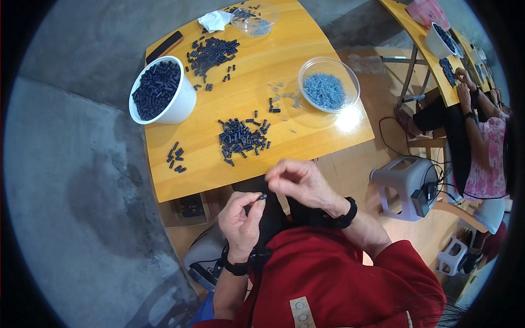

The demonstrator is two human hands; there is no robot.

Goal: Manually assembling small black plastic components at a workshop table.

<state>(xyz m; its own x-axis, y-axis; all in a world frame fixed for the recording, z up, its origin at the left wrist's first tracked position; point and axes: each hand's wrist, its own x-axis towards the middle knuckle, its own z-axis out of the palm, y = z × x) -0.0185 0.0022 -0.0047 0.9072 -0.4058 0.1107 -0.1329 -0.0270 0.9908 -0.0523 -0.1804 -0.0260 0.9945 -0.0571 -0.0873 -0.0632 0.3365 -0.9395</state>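
Observation:
My left hand (240,224) pinches a small black cylindrical piece (263,197) between thumb and forefinger, just off the table's near edge and above my lap. Close by on its right, my right hand (303,185) has its thumb and fingers drawn together. Whatever it may hold is too small and blurred to make out. On the table beyond my hands lies a pile of similar black pieces (240,139). A round clear tub (355,90) holds many tiny bluish, see-through parts (324,91). Several loose clear parts (295,101) lie left of it.
The yellow table (262,71) also bears a white bucket (183,106) of black pieces, another pile (213,54), a small group (175,157), a phone-like dark object (165,46), crumpled tissue (215,21) and a clear lid-like container (261,26). At right, a person (486,142) sits beside a grey stool (404,186).

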